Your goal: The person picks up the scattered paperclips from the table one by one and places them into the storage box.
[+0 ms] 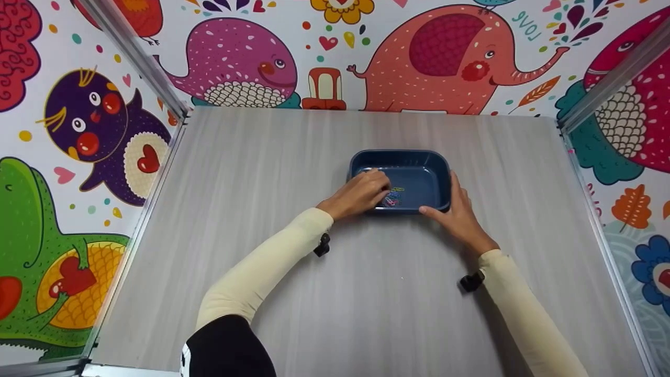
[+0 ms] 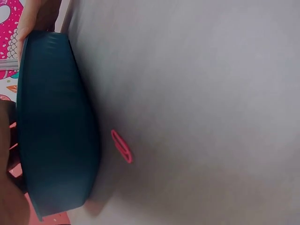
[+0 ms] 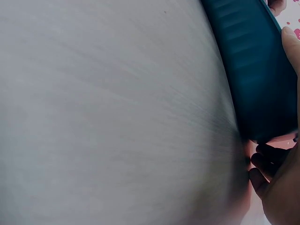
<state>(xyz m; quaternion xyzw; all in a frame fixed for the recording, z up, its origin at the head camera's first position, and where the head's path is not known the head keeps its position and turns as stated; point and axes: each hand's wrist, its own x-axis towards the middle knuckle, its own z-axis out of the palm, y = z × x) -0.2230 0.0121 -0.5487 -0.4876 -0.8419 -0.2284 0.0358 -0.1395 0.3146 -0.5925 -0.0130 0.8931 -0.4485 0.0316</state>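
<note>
A dark blue rectangular tub sits on the table with several small coloured paper clips on its floor. My left hand reaches over the tub's left side with its fingers bent downward inside. Its fingertips are hidden, so whether they pinch anything cannot be told. At the right end, my right hand grips the tub, thumb on the front rim and fingers along the outer side wall. The left wrist view shows a pink paper clip lying on the table beside the tub, under my left hand.
The grey wood-grain table extends around the tub. Metal frame rails run along its sides, and walls printed with cartoon animals stand behind and beside it. Small black cameras are strapped at both wrists.
</note>
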